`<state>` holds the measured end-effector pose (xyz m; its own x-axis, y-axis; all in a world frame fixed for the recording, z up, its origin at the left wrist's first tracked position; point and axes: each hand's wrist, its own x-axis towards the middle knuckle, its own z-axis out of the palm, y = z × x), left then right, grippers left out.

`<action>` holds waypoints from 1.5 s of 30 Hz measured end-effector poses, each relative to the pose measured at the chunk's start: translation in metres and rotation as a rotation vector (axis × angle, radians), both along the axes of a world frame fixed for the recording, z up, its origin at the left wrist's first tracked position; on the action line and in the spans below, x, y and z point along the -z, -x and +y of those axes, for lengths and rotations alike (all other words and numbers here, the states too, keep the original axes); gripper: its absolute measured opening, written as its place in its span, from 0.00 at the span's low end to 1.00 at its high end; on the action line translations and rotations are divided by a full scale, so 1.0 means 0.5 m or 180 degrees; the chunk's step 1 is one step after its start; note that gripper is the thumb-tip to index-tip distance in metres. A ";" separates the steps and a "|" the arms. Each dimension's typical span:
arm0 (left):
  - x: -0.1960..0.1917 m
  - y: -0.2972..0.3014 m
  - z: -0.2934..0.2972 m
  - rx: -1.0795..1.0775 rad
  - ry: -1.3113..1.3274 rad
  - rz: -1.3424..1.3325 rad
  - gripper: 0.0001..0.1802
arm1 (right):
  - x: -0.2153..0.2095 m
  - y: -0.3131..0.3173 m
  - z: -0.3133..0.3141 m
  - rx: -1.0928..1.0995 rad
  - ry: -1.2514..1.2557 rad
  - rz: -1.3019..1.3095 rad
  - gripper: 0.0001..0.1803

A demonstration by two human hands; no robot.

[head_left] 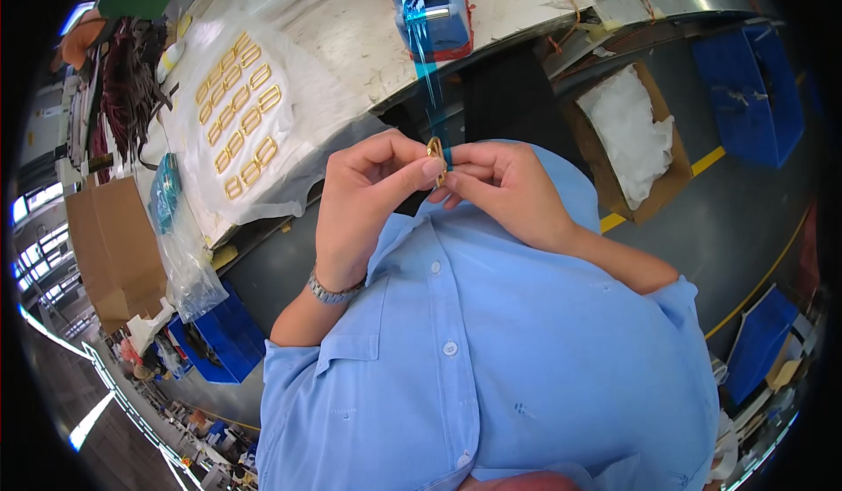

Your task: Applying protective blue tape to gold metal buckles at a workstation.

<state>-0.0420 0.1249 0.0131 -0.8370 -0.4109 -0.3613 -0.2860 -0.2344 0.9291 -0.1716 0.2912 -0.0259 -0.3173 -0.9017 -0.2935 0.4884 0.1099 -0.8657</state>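
A: Where's the piece right now?

B: Off the counter (351,43) altogether, held in the air in front of the person's chest, out past the near edge. It's a small gold buckle (435,152), pinched between both hands. The left hand (364,206) has thumb and forefinger closed on its left side; the right hand (509,193) has its fingers closed on the right side, curled in tight.

A: And the blue strip?

B: A strip of blue tape (427,61) runs taut from the blue tape dispenser (431,4) near the counter's near edge straight down to the buckle.

A: What could go wrong?

B: I'd judge the tape is the weak point. Pulled at an angle, it may twist, crease or stick to itself. If either pinch slackens, the buckle could swing on the tape or drop to the floor, since nothing lies under it.

A: Anything else?

B: A hard tug might drag the dispenser over the edge. The finished-looking gold buckles (239,114) laid in rows on a clear plastic sheet (298,166) toward the left end seem well apart from that, so I'd expect them to be safe.
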 end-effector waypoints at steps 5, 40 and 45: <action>0.015 0.007 -0.004 0.0002 -0.0125 0.0007 0.06 | 0.004 -0.001 0.003 -0.0012 -0.0010 0.0058 0.14; 0.122 0.040 -0.009 -0.0104 -0.0931 0.0080 0.09 | -0.001 0.025 -0.001 -0.0031 -0.0197 -0.1116 0.17; 0.115 0.044 -0.013 -0.0124 -0.1520 -0.0201 0.10 | -0.009 0.029 0.003 -0.0061 -0.0235 -0.0804 0.14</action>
